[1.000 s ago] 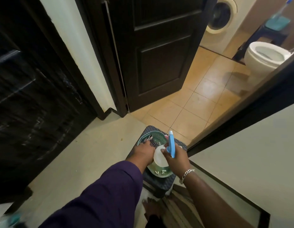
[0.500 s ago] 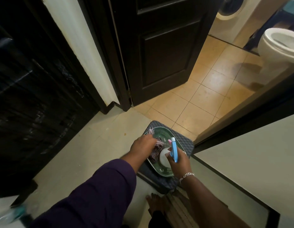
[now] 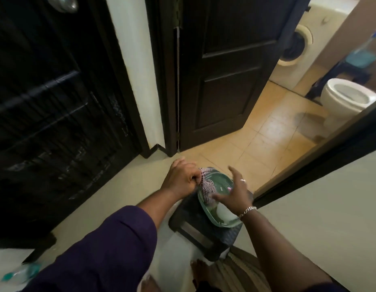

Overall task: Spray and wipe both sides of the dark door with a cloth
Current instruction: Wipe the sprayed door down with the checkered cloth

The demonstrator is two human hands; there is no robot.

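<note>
The dark door (image 3: 225, 70) stands open into the bathroom, straight ahead. A second dark door (image 3: 56, 123) on the left shows wet streaks. A green basket (image 3: 217, 178) sits on a dark stool (image 3: 193, 226) below me. My left hand (image 3: 180, 178) grips a red-and-white checked cloth (image 3: 206, 187) at the basket's left rim. My right hand (image 3: 235, 192) hovers over the basket with fingers spread and holds nothing. The white body of the spray bottle (image 3: 223, 211) lies in the basket under that hand; its blue trigger is hidden.
A toilet (image 3: 347, 98) and a washing machine (image 3: 296, 45) stand on the tan bathroom tiles. A pale wall (image 3: 320, 207) with a dark door frame runs close on the right. A plastic bottle (image 3: 22, 272) lies at bottom left. A bare foot (image 3: 202, 268) is beside the stool.
My right hand let go of the spray bottle, which now lies in the basket, and opened its fingers. My left hand closed on the cloth and drew it to the basket's left rim.
</note>
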